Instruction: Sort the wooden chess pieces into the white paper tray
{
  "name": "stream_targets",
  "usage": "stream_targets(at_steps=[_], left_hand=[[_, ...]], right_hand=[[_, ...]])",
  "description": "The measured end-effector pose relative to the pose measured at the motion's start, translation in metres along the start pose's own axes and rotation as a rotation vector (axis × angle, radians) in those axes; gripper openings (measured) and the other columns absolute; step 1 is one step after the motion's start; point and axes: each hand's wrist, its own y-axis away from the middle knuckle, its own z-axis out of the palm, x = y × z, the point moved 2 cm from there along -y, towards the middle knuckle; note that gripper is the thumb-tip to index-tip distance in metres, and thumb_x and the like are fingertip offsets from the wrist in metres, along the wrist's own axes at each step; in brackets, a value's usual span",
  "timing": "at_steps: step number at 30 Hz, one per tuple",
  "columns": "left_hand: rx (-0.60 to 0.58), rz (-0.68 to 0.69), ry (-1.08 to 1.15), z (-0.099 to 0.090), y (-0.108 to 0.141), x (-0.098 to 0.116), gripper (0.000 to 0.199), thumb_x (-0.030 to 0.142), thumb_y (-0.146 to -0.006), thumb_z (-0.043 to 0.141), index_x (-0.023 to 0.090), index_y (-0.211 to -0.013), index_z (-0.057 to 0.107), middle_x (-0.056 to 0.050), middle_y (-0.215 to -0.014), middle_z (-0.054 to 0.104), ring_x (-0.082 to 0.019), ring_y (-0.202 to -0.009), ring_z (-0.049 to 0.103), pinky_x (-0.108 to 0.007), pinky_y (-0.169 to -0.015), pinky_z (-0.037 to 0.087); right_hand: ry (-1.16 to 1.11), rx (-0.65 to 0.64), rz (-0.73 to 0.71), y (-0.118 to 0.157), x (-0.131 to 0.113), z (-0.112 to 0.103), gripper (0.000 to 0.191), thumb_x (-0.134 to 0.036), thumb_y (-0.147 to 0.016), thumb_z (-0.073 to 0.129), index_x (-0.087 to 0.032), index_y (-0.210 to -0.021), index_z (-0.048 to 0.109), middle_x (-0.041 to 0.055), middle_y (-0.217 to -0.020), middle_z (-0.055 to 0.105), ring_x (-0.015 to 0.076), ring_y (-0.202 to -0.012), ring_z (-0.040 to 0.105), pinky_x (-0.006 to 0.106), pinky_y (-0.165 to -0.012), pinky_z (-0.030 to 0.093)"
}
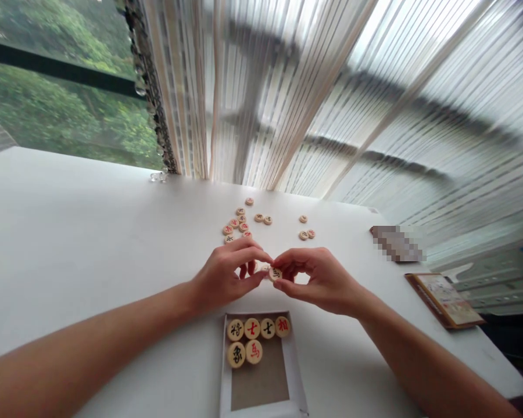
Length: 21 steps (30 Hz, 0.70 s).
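Thumb and index finger of my right hand [320,276] pinch a round wooden xiangqi piece [275,274] marked with a black horse character, its face tilted towards me. My left hand [233,267] is closed in a loose pinch at the left of that piece, its fingertips around the edge of a second, pale piece [265,269] that is mostly hidden. Below the hands lies a shallow white box [297,371] with a grey-brown bottom. Along its far end several pieces stand face up in two rows, among them a red horse piece [254,352] and a black elephant piece [236,355].
Several loose pieces [234,223] lie in a cluster beyond my left hand, and others [304,235] lie further right on the white table [113,244]. A brown-edged booklet or case [444,300] rests at the right edge. A string curtain [261,104] hangs behind the table.
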Motion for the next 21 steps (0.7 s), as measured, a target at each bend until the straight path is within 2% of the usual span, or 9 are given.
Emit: stream_targets(at_steps=[5,10,15,21], left_hand=[[0.002,-0.064,-0.024,0.0,0.0,-0.001,0.019,0.005,-0.09,0.068,0.015,-0.105,0.073,-0.004,-0.094,0.07,-0.009,-0.069,0.067,-0.019,-0.061,0.058],[-0.002,-0.05,-0.03,0.001,0.001,-0.003,0.021,0.004,-0.089,0.065,0.014,-0.104,0.073,-0.006,-0.096,0.073,-0.01,-0.07,0.068,-0.02,-0.061,0.057],[-0.007,-0.042,-0.041,0.001,0.001,-0.003,0.02,0.004,-0.088,0.063,0.013,-0.103,0.074,-0.007,-0.095,0.073,-0.01,-0.069,0.068,-0.02,-0.061,0.057],[-0.017,-0.043,-0.041,0.001,0.0,-0.004,0.019,0.005,-0.089,0.064,0.014,-0.102,0.075,-0.006,-0.093,0.073,-0.01,-0.068,0.068,-0.02,-0.06,0.057]], right_hand=[[0.059,0.021,0.02,0.023,0.003,-0.001,0.027,-0.037,-0.091,0.082,-0.016,-0.106,0.076,0.0066,-0.089,0.078,0.0159,-0.072,0.069,0.029,-0.069,0.06],[0.266,0.046,-0.056,0.055,-0.011,0.006,0.017,-0.031,-0.093,0.081,-0.018,-0.102,0.075,0.0044,-0.086,0.075,0.0151,-0.072,0.066,0.027,-0.067,0.056],[0.375,0.01,-0.131,0.082,-0.025,0.027,0.012,-0.024,-0.093,0.078,-0.02,-0.105,0.075,0.0044,-0.088,0.071,0.0155,-0.074,0.065,0.025,-0.065,0.054],[0.438,-0.027,-0.155,0.092,-0.026,0.052,0.007,-0.022,-0.096,0.072,-0.021,-0.103,0.072,0.0064,-0.092,0.069,0.0191,-0.08,0.067,0.028,-0.068,0.056]])
